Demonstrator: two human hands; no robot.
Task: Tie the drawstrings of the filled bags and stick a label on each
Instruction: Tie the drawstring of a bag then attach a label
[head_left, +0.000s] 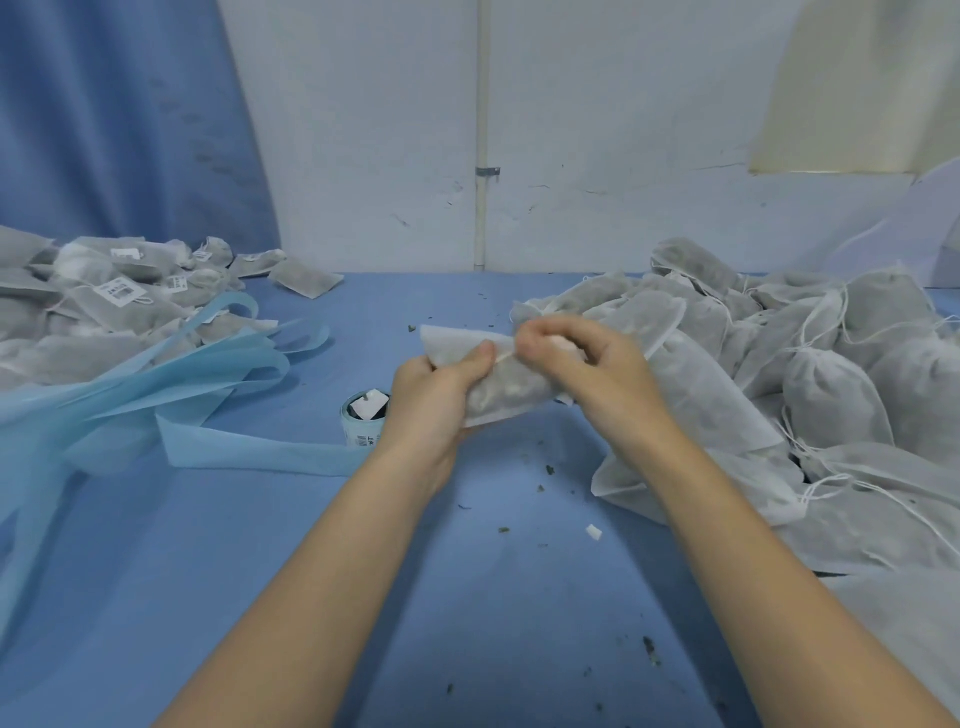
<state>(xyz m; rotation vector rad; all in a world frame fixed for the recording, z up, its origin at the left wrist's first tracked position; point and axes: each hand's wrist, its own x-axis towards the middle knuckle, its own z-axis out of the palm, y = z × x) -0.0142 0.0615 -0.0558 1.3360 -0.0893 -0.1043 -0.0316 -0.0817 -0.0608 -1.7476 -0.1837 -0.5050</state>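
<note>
Left hand (434, 395) grips bag (498, 395); right hand (582, 364) pinches drawstring (505, 356).

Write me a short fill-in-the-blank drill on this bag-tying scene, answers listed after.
1. Both hands hold one filled ____ above the table.
2. The right hand pinches its white ____.
3. The label roll stands beside the ____ hand.
4. Bags bearing labels lie on the person's ____ side.

Answers: bag; drawstring; left; left

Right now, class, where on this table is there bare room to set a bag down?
Bare blue table lies between the forearms, and behind the held bag towards the wall. Crowded: labelled bags left, unlabelled bags right, label roll near the left hand.
</note>
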